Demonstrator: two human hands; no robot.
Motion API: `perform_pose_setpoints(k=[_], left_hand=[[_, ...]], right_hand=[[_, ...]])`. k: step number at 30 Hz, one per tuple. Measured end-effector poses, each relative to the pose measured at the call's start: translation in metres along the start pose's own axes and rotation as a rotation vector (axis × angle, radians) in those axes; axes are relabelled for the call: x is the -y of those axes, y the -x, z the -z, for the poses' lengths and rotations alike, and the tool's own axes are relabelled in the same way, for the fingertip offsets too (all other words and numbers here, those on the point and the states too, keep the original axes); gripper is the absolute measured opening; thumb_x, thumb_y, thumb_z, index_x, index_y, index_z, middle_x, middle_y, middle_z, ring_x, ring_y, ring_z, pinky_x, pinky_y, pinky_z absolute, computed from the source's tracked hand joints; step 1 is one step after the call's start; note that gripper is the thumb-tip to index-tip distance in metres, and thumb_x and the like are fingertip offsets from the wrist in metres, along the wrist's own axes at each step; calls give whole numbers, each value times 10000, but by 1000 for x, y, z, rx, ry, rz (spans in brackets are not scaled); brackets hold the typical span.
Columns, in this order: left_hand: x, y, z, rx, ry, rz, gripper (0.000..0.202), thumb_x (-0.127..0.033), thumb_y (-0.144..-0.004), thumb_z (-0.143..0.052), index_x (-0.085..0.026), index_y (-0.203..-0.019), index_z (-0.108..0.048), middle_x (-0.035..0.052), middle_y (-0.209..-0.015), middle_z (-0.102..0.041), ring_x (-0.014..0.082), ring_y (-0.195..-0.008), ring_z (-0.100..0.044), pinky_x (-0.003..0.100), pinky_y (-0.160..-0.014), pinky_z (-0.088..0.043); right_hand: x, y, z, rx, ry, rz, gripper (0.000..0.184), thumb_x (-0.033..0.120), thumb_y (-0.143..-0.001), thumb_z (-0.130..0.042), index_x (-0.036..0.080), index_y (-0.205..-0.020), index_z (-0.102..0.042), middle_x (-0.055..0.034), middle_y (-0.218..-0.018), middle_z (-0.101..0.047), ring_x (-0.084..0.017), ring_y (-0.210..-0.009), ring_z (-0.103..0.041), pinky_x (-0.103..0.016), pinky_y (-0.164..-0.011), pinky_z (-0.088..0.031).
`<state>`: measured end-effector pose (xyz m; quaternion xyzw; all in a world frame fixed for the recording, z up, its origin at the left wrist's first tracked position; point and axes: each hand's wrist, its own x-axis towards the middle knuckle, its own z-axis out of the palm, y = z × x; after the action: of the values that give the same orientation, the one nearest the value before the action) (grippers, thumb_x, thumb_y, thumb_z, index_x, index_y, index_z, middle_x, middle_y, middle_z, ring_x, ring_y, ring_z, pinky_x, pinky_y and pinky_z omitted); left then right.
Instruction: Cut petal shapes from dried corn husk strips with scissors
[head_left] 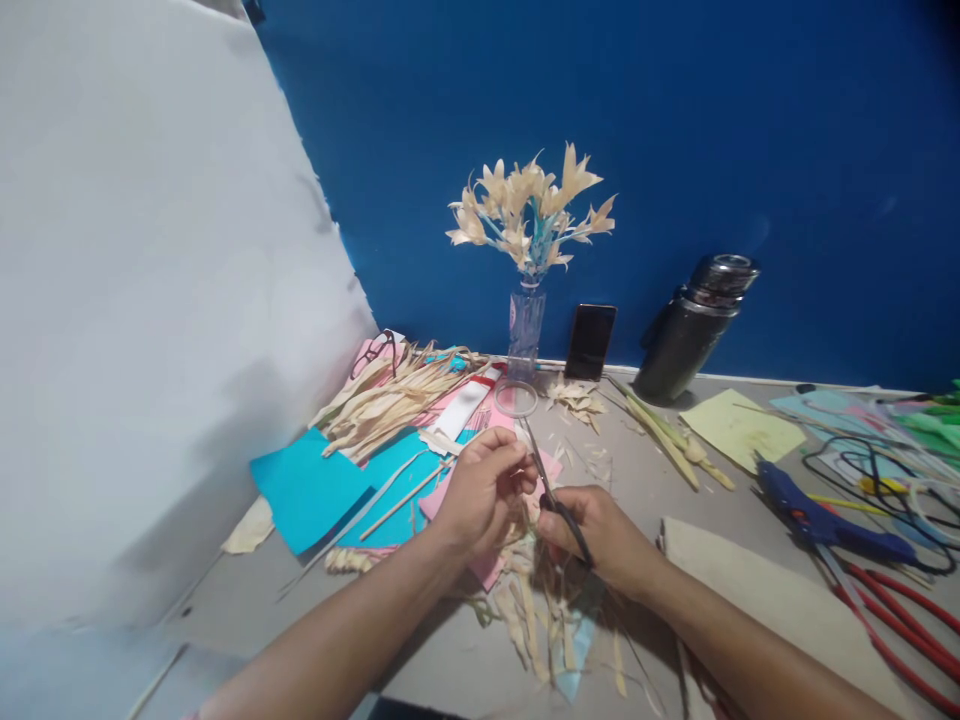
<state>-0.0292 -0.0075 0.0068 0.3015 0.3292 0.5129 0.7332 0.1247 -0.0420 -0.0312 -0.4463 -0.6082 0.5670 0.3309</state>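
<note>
My right hand (pixel 589 540) is closed round the dark handles of a pair of scissors (pixel 541 470), whose blades point up and away from me. Close by on the left, my left hand (pixel 491 485) pinches a small pale piece of dried husk (pixel 521 432) beside the blade tips. The fingers partly hide this piece. Cut husk strips (pixel 525 620) lie scattered on the table under both hands. Just beyond the fingertips is a clear tape ring (pixel 516 399).
Husk flowers (pixel 532 205) stand in a clear bottle (pixel 526 330) at the back, beside a phone (pixel 591 342) and a dark flask (pixel 694 335). Dried husks (pixel 397 395) and blue paper (pixel 315 490) lie left. A blue glue gun (pixel 825 520) and red-handled scissors (pixel 911 620) lie right.
</note>
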Motion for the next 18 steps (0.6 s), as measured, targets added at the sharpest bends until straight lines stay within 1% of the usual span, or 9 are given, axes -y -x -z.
perform_pose_setpoints(k=[7,10,13,15,18], left_hand=[[-5,3,-2,-9,-36,13,223,-192,-669,-693,-176,-702,-473,-12,-581,-561,94,-508,-522,188,-486,-383],[-5,0,1,8,-60,16,229,-202,-676,-688,-185,-710,-462,-10,-578,-569,104,-500,-526,182,-456,-355],[-4,-2,6,32,-69,3,213,-192,-682,-687,-181,-711,-476,-6,-592,-584,97,-511,-530,183,-482,-368],[-3,-2,7,41,-90,-3,190,-183,-684,-687,-174,-703,-498,-6,-594,-587,92,-521,-533,188,-509,-382],[-3,-1,6,63,-132,8,168,-185,-680,-696,-168,-700,-530,-6,-596,-588,93,-529,-533,196,-524,-389]], right_hand=[[3,-1,-1,-30,-32,-76,572,676,-683,-682,150,-532,-520,22,-469,-487,-75,-425,-382,-214,-422,-276],[6,1,-3,-31,-47,-120,573,667,-667,-697,150,-499,-517,22,-442,-479,-73,-408,-371,-218,-414,-264],[10,2,-4,-41,-70,-142,561,650,-662,-708,149,-495,-518,19,-440,-480,-74,-411,-358,-223,-419,-250],[13,1,-3,-80,-101,-120,537,630,-647,-730,148,-521,-531,17,-470,-491,-84,-443,-376,-226,-441,-275],[20,-1,2,-193,-149,-32,469,567,-614,-784,145,-634,-581,19,-570,-522,-105,-533,-426,-228,-506,-339]])
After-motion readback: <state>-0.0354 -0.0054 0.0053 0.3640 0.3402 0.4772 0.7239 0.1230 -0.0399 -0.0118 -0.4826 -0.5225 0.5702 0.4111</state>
